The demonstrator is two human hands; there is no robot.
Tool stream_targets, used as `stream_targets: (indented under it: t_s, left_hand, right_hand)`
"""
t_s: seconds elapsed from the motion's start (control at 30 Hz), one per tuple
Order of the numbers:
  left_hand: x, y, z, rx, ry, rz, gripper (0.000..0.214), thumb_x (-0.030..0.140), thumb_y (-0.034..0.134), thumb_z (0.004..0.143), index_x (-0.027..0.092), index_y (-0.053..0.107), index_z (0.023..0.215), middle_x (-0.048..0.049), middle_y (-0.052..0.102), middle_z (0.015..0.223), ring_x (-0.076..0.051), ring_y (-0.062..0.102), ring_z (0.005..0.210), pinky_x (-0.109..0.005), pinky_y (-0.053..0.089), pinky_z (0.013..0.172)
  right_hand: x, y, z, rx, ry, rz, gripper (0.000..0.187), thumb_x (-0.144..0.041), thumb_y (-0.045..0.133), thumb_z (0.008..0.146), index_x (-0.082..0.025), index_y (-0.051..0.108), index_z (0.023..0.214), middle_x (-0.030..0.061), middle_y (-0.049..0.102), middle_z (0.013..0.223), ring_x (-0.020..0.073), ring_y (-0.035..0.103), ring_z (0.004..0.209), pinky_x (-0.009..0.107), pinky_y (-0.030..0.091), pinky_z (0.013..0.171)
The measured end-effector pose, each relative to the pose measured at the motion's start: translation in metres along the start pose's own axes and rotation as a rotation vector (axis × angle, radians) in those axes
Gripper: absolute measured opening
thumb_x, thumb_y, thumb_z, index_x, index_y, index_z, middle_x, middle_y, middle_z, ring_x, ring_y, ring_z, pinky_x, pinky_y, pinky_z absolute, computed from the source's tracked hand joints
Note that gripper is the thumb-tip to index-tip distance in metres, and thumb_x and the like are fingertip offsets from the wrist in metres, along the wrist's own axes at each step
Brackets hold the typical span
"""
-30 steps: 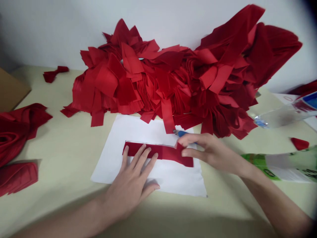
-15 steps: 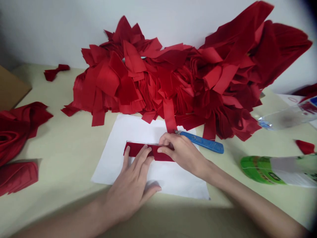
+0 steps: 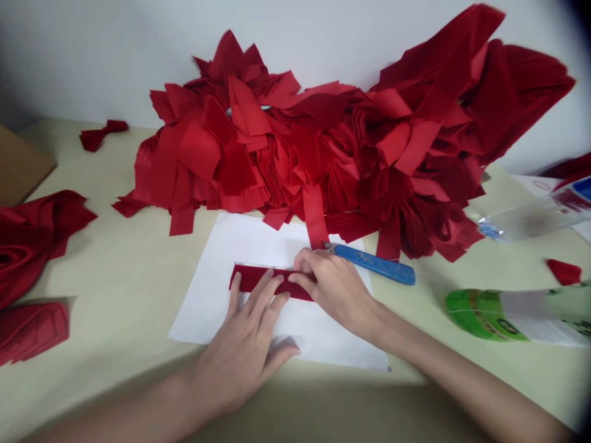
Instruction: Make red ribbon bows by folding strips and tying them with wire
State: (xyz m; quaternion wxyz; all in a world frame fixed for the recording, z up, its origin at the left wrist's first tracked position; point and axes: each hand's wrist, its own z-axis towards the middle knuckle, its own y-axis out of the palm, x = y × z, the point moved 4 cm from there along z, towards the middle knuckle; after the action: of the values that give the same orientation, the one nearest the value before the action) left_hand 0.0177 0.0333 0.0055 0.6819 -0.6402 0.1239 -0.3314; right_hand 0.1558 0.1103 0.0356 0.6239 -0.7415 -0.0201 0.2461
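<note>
A dark red fabric strip (image 3: 247, 278) lies lengthwise on a sheet of white paper (image 3: 198, 307), along a thin drawn line. My left hand (image 3: 252, 335) rests with its fingers spread and their tips pressing on the strip. Closed in a pinch, my right hand (image 3: 335, 286) has its thumb and curled fingers at the strip's upper edge, right of my left fingertips. The strip's right end is hidden under that hand. Just beyond my right hand lies a blue-handled utility knife (image 3: 373, 264) with a metal tip, partly over the paper.
A large heap of red fabric pieces (image 3: 277, 147) lines the wall behind the paper. More red fabric (image 3: 32, 231) sits at left, near a cardboard box (image 3: 23, 163). To the right lie a green-and-white bottle (image 3: 489, 315), a clear plastic bottle (image 3: 526, 218) and a red scrap (image 3: 563, 272).
My right hand has slid slightly left along the strip, closer to my left fingertips. My left hand stays almost still, and the view has shifted a little.
</note>
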Motion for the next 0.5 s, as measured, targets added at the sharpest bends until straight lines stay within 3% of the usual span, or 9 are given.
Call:
stream_targets:
  t_s: [0.5]
  left_hand:
    - [0.0011, -0.0031, 0.0020, 0.002, 0.015, 0.015, 0.056, 0.049, 0.037, 0.091, 0.009, 0.040, 0.130, -0.0171, 0.042, 0.138, -0.033, 0.027, 0.135, -0.063, 0.018, 0.107]
  right_hand:
    - [0.0007, 0.0024, -0.0004, 0.017, -0.007, -0.005, 0.004, -0.021, 0.054, 0.085, -0.019, 0.055, 0.082, 0.0005, 0.061, 0.070, 0.0151, 0.056, 0.064, 0.025, 0.034, 0.057]
